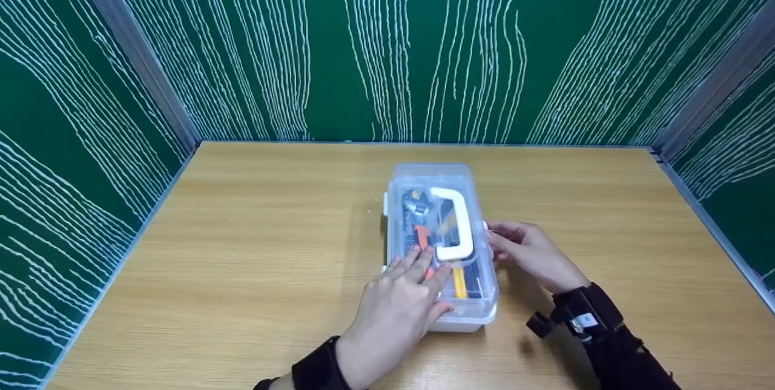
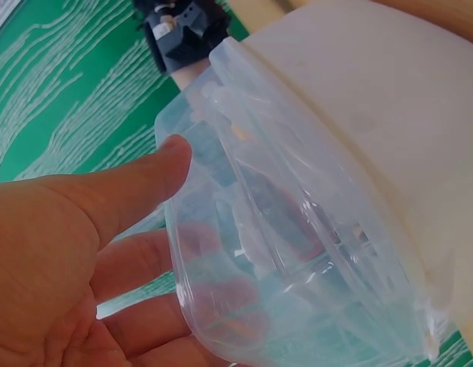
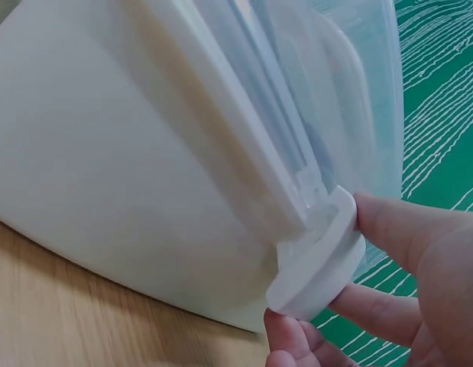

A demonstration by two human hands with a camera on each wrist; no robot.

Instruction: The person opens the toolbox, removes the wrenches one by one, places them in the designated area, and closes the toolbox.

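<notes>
A toolbox with a clear lid (image 1: 396, 232) and a white base (image 1: 457, 324) stands on the table. The lid is down, and its white handle (image 1: 465, 226) lies folded flat. Through the plastic show an adjustable wrench (image 1: 418, 208) with an orange grip and a yellow tool (image 1: 460, 284). My left hand (image 1: 396, 296) rests on the lid's near left part with fingers spread; in the left wrist view the thumb lies at the lid's end. On the right side, my right hand (image 1: 536, 254) pinches a white latch (image 3: 320, 260) between thumb and fingers.
The wooden table (image 1: 272, 226) extends around the box. Green walls (image 1: 327, 45) with wavy white lines enclose its back and sides, with metal posts (image 1: 139, 45) at the corners. Black straps with cameras (image 1: 584, 317) sit on the wrists.
</notes>
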